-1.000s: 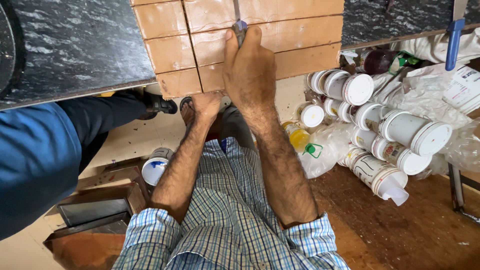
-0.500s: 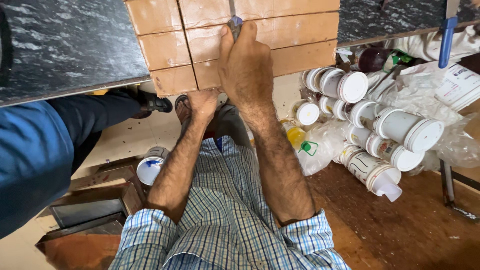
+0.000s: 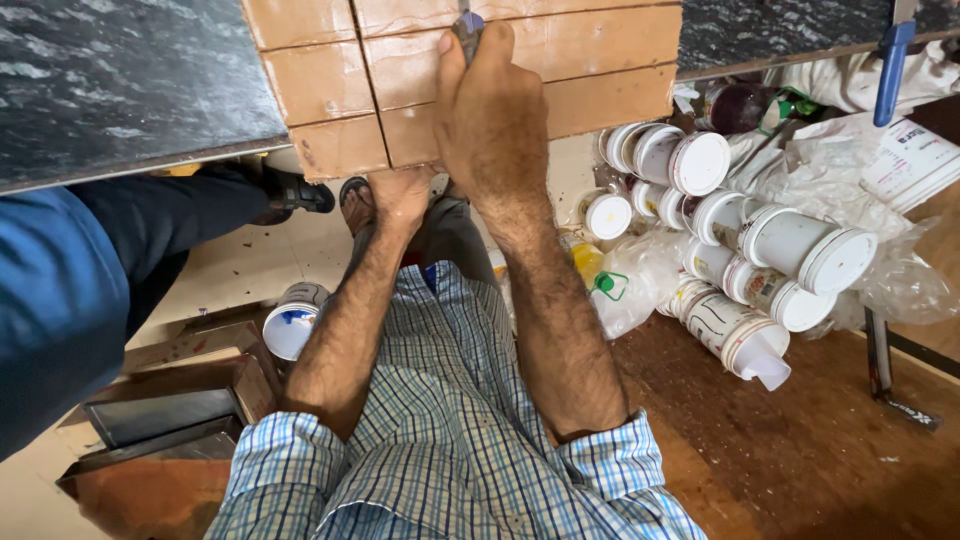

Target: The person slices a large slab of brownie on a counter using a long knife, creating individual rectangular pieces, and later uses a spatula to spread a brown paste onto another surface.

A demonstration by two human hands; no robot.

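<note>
Little moved since half second ago: right hand [image 3: 490,110] still high on wooden block stack [image 3: 400,75], shifted barely rightward in view. Fingers closed round small grey-blue tool [image 3: 468,22], tip pressed into vertical joint between blocks. Left hand [image 3: 400,190] cupped under stack's lower edge, touching it; grip extent hidden. White lidded jars [image 3: 760,240] heaped at right, beside clear plastic bag [image 3: 640,280].
</note>
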